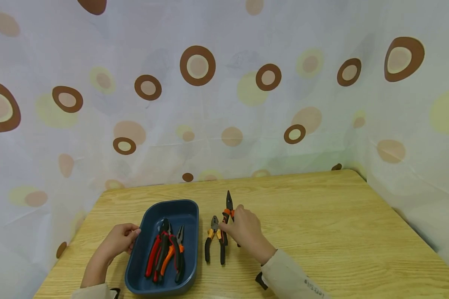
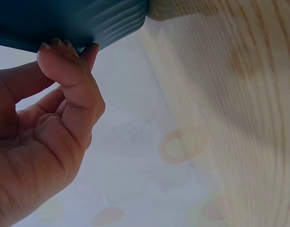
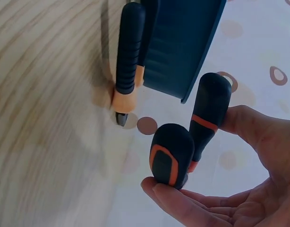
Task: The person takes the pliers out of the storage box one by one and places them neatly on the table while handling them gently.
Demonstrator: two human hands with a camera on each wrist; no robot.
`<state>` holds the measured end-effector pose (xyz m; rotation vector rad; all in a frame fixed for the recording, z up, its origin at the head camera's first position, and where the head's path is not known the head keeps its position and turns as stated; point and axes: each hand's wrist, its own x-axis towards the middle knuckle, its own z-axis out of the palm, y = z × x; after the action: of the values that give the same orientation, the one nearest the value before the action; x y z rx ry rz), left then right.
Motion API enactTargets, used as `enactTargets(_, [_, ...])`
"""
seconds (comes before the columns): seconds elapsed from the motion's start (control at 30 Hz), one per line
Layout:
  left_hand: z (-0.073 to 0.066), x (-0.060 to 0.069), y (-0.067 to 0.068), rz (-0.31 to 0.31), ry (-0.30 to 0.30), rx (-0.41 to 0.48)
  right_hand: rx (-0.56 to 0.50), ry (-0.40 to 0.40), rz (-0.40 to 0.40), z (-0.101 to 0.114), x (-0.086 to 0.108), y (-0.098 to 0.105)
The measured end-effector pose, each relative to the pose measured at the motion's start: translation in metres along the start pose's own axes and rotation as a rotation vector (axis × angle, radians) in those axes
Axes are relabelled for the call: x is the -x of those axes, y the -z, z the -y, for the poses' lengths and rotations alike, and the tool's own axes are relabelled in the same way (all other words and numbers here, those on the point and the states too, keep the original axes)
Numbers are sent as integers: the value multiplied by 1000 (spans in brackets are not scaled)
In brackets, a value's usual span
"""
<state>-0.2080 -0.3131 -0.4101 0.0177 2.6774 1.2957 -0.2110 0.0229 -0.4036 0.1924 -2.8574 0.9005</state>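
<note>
My right hand [image 1: 247,232] holds long-nose pliers [image 1: 229,201] with black and orange handles, the jaws pointing to the table's back. In the right wrist view, the thumb and fingers of the right hand [image 3: 230,175] pinch the two handles [image 3: 210,101] from either side. Just left of them lie pliers with yellow and black handles [image 1: 210,237]. A blue tray [image 1: 187,207] holds several pliers, with red [image 1: 152,257] and orange [image 1: 167,259] handles among them. My left hand [image 1: 116,241] pinches the tray's left rim; the left wrist view shows its fingertips at the tray's edge.
The wooden table [image 1: 321,232] extends to the right of the pliers. Behind and beside it hangs a white sheet [image 1: 217,108] printed with brown, pink and yellow circles. A black item [image 1: 261,280] shows at the right sleeve.
</note>
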Motion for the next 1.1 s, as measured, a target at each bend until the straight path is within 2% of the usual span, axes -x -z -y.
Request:
enactTargets(0.47, [0, 1, 0, 4, -1, 2, 75, -8, 33, -15, 0, -11])
enactTargets(0.77, [0, 1, 0, 4, -1, -1, 115, -23, 89, -22, -1, -18])
enactTargets(1.1, [0, 0, 0, 5, -3, 2, 136, -31, 116, -23, 0, -21])
